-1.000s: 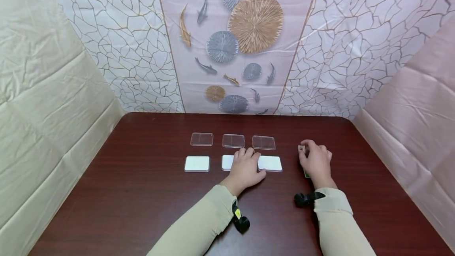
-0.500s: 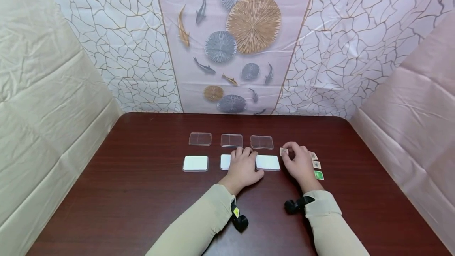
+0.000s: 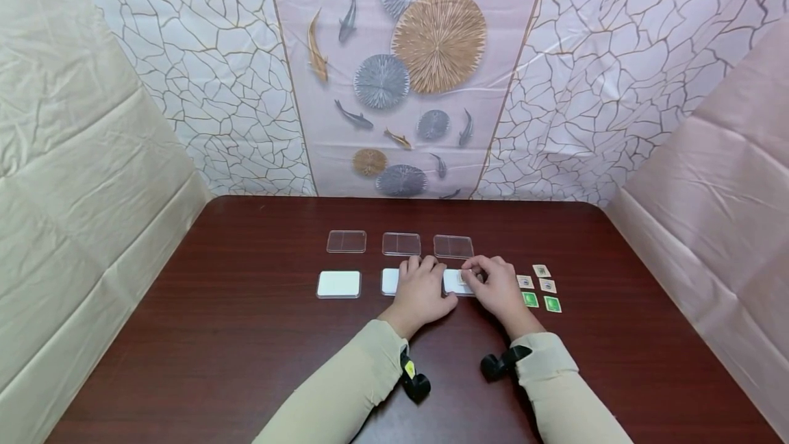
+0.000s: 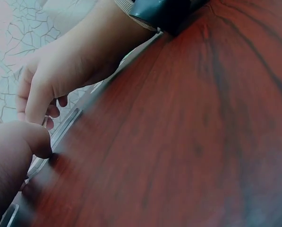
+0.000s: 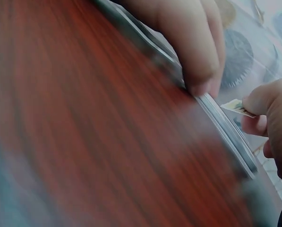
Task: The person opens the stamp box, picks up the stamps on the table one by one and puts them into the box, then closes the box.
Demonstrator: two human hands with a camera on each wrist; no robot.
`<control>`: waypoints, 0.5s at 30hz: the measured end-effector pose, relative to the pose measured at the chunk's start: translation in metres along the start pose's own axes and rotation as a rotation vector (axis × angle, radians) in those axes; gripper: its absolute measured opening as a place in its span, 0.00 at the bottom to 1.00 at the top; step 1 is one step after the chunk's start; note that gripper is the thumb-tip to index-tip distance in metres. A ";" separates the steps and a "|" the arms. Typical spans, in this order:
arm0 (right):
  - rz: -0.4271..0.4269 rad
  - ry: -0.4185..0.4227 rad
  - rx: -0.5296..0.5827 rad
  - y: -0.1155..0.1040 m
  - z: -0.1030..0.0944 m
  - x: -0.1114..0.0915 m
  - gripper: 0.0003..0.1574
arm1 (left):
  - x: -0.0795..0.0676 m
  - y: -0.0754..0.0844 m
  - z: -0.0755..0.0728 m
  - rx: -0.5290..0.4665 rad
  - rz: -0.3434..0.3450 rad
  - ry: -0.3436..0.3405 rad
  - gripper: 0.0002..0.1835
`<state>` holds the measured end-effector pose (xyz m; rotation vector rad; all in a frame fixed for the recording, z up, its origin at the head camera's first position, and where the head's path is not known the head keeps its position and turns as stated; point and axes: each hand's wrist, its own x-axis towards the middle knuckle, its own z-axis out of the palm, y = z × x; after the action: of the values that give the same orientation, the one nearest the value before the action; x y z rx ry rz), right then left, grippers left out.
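My right hand (image 3: 498, 293) pinches a small stamp (image 5: 237, 107) between thumb and finger, above the rightmost white-topped clear case (image 3: 453, 284). In the head view my fingers partly cover that stamp. My left hand (image 3: 420, 297) lies with spread, relaxed fingers over the gap between the middle case (image 3: 389, 281) and the right one. Its thumb (image 4: 40, 144) sits at the right case's near edge. Beside my right hand several loose stamps lie on the table, among them a green stamp (image 3: 553, 304) and a beige stamp (image 3: 541, 270).
Another white-topped case (image 3: 339, 284) stands to the left. Behind the cases lies a row of three clear plastic lids, the left lid (image 3: 346, 241), the middle lid (image 3: 401, 244) and the right lid (image 3: 453, 247). Patterned cloth (image 3: 555, 88) hangs behind the dark wooden table (image 3: 246, 334).
My right hand has picked up a stamp from the loose stamps and moved left with it to over the right case, uncovering the other stamps. The left hand has stayed in place.
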<state>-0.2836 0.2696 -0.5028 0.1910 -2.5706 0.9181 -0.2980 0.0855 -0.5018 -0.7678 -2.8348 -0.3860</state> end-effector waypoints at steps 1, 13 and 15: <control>-0.005 -0.010 -0.002 -0.001 0.002 0.000 0.05 | 0.000 0.000 0.000 0.000 0.000 0.001 0.30; -0.103 -0.071 -0.114 -0.016 0.012 0.003 0.04 | 0.000 0.000 0.002 -0.006 -0.003 0.045 0.27; -0.099 -0.075 -0.131 -0.017 0.012 0.003 0.05 | 0.001 0.000 0.003 -0.006 -0.004 0.041 0.28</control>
<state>-0.2857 0.2486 -0.5004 0.3180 -2.6525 0.7171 -0.2989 0.0862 -0.5043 -0.7463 -2.7989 -0.4057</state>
